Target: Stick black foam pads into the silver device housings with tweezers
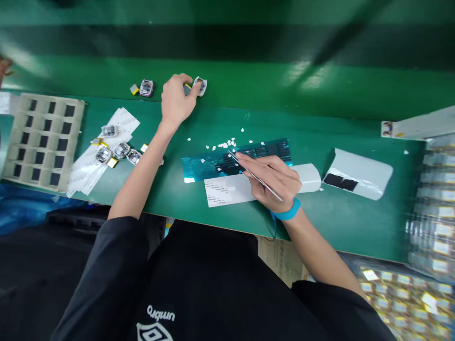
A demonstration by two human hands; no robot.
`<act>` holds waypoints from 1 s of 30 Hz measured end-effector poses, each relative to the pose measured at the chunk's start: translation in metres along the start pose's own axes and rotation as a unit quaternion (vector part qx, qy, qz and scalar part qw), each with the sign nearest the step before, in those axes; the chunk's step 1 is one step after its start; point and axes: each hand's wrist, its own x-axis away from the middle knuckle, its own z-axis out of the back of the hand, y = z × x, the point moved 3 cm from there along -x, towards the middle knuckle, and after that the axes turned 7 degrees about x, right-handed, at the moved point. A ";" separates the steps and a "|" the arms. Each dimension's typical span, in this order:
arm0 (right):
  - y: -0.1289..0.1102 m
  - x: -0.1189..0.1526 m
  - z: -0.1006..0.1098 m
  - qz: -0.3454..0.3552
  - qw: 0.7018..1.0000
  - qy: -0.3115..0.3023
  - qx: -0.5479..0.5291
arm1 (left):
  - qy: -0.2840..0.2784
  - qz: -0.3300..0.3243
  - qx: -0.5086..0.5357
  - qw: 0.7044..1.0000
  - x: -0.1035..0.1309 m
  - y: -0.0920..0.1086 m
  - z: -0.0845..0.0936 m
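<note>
My left hand [177, 98] reaches to the far part of the bench, with thumb and fingers closed on a small white-cased electronic module [201, 86]. A small yellow-edged part [187, 89] shows between those fingers. In my right hand [275, 179] is a pair of metal tweezers [269, 189], tips pointing left over a blue film strip [199, 166] that carries black pads. Small white bits [227, 144] lie on and around the film. Partly under my right hand is a white label sheet [220, 193] with printed text.
A beige compartment tray [81, 125] with dark pads stands at left. Several modules [122, 150] lie beside and on paper strips [87, 170]. Another module [146, 87] sits farther back. A curled white sheet [369, 170] with black pads lies right; trays of parts [433, 203] fill the right edge.
</note>
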 end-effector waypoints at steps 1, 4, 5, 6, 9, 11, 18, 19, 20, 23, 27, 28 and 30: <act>0.000 0.000 0.000 0.000 1.000 0.001 0.005 | 0.020 -0.003 -0.044 0.999 0.000 0.006 0.021; 0.001 -0.001 0.001 -0.003 1.000 0.004 0.020 | -0.029 -0.054 -0.132 0.989 0.040 0.024 0.085; 0.002 -0.001 0.001 -0.003 1.000 0.004 0.024 | -0.074 -0.070 -0.150 0.983 0.062 0.026 0.103; 0.002 -0.001 0.001 -0.003 1.000 0.003 0.028 | -0.115 -0.075 -0.170 0.976 0.085 0.025 0.119; 0.003 -0.001 0.001 -0.004 0.999 0.004 0.033 | -0.190 -0.057 -0.209 0.958 0.137 0.014 0.145; 0.002 -0.001 0.002 -0.002 1.000 0.011 0.027 | -0.182 -0.056 -0.207 0.960 0.154 0.009 0.146; -0.004 -0.003 -0.002 -0.004 1.000 0.004 0.011 | -0.104 -0.012 -0.095 0.990 0.158 0.036 0.094; -0.003 -0.004 -0.002 -0.016 1.000 0.008 0.011 | -0.108 0.002 -0.040 0.993 0.158 0.041 0.080; -0.003 -0.005 -0.002 -0.029 0.999 0.012 0.011 | -0.117 0.017 0.026 0.993 0.157 0.047 0.066; -0.002 -0.005 -0.001 -0.085 0.996 0.024 0.009 | -0.196 0.061 0.172 0.964 0.155 0.062 0.021; 0.000 -0.005 0.002 -0.171 0.985 -0.003 -0.003 | -0.294 0.030 0.182 0.938 0.156 0.079 -0.016; 0.000 -0.006 0.003 -0.174 0.985 -0.013 -0.004 | -0.308 0.018 0.177 0.935 0.158 0.080 -0.020; 0.000 -0.007 0.002 -0.158 0.987 -0.023 -0.008 | -0.324 0.019 0.184 0.928 0.160 0.078 -0.024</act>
